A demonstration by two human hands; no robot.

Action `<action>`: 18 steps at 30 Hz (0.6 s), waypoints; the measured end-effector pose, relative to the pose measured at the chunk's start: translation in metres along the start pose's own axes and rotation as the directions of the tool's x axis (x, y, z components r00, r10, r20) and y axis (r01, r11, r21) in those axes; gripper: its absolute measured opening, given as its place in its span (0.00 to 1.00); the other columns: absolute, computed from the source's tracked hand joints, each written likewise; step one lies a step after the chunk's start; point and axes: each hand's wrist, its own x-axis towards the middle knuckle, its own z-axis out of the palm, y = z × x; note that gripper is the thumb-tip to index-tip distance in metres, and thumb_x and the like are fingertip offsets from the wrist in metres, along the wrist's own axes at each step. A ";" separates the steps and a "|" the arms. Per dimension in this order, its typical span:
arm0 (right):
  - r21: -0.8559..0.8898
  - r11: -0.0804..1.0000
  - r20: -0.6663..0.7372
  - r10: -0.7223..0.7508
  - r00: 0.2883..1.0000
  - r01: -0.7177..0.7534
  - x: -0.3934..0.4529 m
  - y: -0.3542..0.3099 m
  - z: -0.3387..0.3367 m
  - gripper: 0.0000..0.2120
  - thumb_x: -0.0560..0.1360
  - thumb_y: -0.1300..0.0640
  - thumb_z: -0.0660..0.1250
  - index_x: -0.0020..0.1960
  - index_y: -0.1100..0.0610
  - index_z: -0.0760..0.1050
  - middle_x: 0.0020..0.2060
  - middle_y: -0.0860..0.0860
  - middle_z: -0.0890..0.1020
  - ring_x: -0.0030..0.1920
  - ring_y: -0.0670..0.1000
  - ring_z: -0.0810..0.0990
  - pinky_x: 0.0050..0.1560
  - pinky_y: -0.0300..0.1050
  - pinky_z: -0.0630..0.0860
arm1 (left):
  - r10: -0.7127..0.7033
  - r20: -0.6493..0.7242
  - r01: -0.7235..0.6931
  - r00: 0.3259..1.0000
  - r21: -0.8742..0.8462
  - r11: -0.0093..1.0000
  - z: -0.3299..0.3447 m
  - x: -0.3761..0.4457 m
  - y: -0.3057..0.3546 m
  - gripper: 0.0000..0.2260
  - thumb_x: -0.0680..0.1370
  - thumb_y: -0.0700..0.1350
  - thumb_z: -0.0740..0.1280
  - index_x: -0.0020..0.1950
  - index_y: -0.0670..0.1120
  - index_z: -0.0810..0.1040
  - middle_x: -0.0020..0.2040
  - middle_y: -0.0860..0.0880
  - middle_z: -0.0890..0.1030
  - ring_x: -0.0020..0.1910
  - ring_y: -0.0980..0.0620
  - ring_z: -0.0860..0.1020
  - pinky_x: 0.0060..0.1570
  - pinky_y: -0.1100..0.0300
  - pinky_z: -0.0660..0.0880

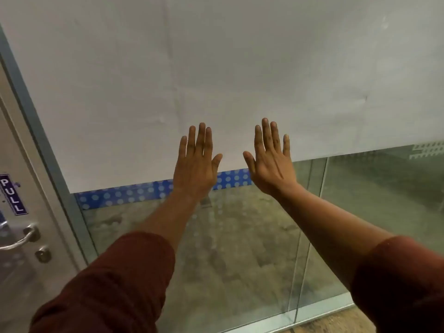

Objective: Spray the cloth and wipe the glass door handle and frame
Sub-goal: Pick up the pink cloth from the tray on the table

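Both of my hands are raised flat with fingers spread, holding nothing: my left hand [196,164] and my right hand [271,162] sit side by side, apart, backs toward me, before the frosted glass panel [216,68]. At about nine o'clock from them, well apart, are the door handle [20,236] and grey door frame [36,131], under a blue PULL sign [12,194]. Dark red sleeves [115,284] cover both forearms.

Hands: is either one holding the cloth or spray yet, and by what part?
Nothing is held. The left hand and right hand are both open, fingers spread flat, raised before the glass panel. No cloth or spray bottle is in view.
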 end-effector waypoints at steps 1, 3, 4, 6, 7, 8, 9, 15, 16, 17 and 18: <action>-0.024 0.999 0.016 0.028 0.999 -0.028 -0.003 0.000 0.000 0.34 0.82 0.39 0.39 0.80 0.56 0.33 0.79 0.55 0.34 0.79 0.56 0.32 0.78 0.61 0.38 | 0.003 0.016 -0.003 1.000 0.011 1.000 0.002 -0.001 0.003 0.30 0.83 0.59 0.39 0.80 0.44 0.36 0.83 0.42 0.44 0.81 0.42 0.42 0.79 0.45 0.42; -0.057 0.996 0.047 0.077 0.996 -0.074 -0.010 0.003 -0.001 0.34 0.83 0.39 0.41 0.80 0.56 0.34 0.79 0.55 0.34 0.79 0.57 0.33 0.78 0.60 0.39 | 0.026 0.021 -0.026 0.999 0.017 1.000 0.007 -0.002 0.009 0.30 0.83 0.60 0.41 0.80 0.46 0.37 0.83 0.44 0.45 0.81 0.42 0.43 0.79 0.43 0.41; -0.055 0.995 0.063 0.092 0.994 -0.088 -0.016 0.006 0.001 0.34 0.82 0.39 0.42 0.80 0.55 0.35 0.79 0.55 0.35 0.79 0.57 0.33 0.78 0.60 0.40 | 0.047 0.029 -0.047 0.999 0.018 0.999 0.013 -0.004 0.013 0.31 0.84 0.61 0.43 0.81 0.46 0.38 0.83 0.44 0.46 0.81 0.42 0.43 0.79 0.43 0.41; -0.065 0.991 0.077 0.120 0.990 -0.115 -0.028 0.011 0.002 0.34 0.82 0.39 0.45 0.81 0.55 0.37 0.80 0.56 0.37 0.79 0.58 0.35 0.78 0.60 0.42 | 0.070 0.053 -0.071 0.996 0.001 0.998 0.019 -0.007 0.022 0.31 0.83 0.62 0.44 0.81 0.48 0.40 0.83 0.45 0.48 0.81 0.42 0.45 0.78 0.41 0.40; -0.072 0.989 0.079 0.134 0.988 -0.129 -0.034 0.015 0.001 0.34 0.82 0.40 0.46 0.81 0.55 0.39 0.81 0.56 0.40 0.80 0.58 0.38 0.78 0.61 0.44 | 0.078 0.067 -0.078 0.995 -0.007 0.997 0.021 -0.009 0.026 0.31 0.83 0.62 0.43 0.82 0.48 0.41 0.83 0.45 0.50 0.82 0.42 0.46 0.78 0.39 0.40; -0.077 0.987 0.084 0.148 0.985 -0.142 -0.039 0.018 -0.001 0.34 0.82 0.40 0.47 0.81 0.54 0.42 0.81 0.56 0.42 0.80 0.59 0.40 0.78 0.61 0.47 | 0.088 0.084 -0.086 0.993 -0.022 0.996 0.023 -0.010 0.031 0.31 0.83 0.63 0.42 0.82 0.48 0.43 0.83 0.45 0.53 0.81 0.41 0.48 0.78 0.38 0.40; -0.089 0.983 0.083 0.166 0.983 -0.159 -0.044 0.022 -0.002 0.33 0.82 0.40 0.48 0.81 0.54 0.44 0.81 0.57 0.45 0.80 0.59 0.43 0.78 0.62 0.50 | 0.095 0.090 -0.093 0.991 -0.036 0.995 0.025 -0.011 0.037 0.31 0.82 0.63 0.40 0.82 0.48 0.44 0.82 0.45 0.55 0.81 0.41 0.50 0.77 0.37 0.41; -0.157 0.962 0.102 0.243 0.965 -0.226 -0.071 0.040 -0.013 0.31 0.81 0.40 0.49 0.80 0.54 0.53 0.81 0.57 0.53 0.80 0.60 0.52 0.75 0.63 0.58 | 0.130 0.150 -0.114 0.980 -0.113 0.987 0.034 -0.019 0.069 0.31 0.82 0.63 0.40 0.82 0.49 0.46 0.81 0.46 0.59 0.81 0.41 0.54 0.76 0.34 0.43; -0.161 0.958 0.102 0.255 0.962 -0.237 -0.075 0.043 -0.015 0.31 0.81 0.40 0.50 0.79 0.54 0.55 0.80 0.57 0.55 0.79 0.60 0.53 0.75 0.63 0.58 | 0.143 0.167 -0.123 0.976 -0.124 0.985 0.034 -0.019 0.075 0.31 0.82 0.63 0.40 0.82 0.49 0.46 0.81 0.46 0.60 0.80 0.41 0.55 0.76 0.34 0.44; -0.165 0.954 0.101 0.269 0.958 -0.250 -0.079 0.046 -0.018 0.30 0.81 0.40 0.49 0.79 0.54 0.55 0.80 0.58 0.55 0.79 0.60 0.54 0.75 0.63 0.58 | 0.156 0.169 -0.134 0.973 -0.136 0.982 0.036 -0.019 0.081 0.31 0.82 0.63 0.39 0.82 0.49 0.47 0.81 0.46 0.61 0.80 0.41 0.58 0.76 0.34 0.45; -0.174 0.950 0.103 0.279 0.955 -0.259 -0.084 0.049 -0.021 0.30 0.81 0.40 0.49 0.79 0.54 0.56 0.80 0.57 0.56 0.79 0.60 0.54 0.74 0.63 0.58 | 0.170 0.170 -0.145 0.971 -0.150 0.978 0.037 -0.019 0.088 0.31 0.82 0.62 0.40 0.82 0.49 0.47 0.80 0.46 0.64 0.79 0.41 0.61 0.76 0.33 0.46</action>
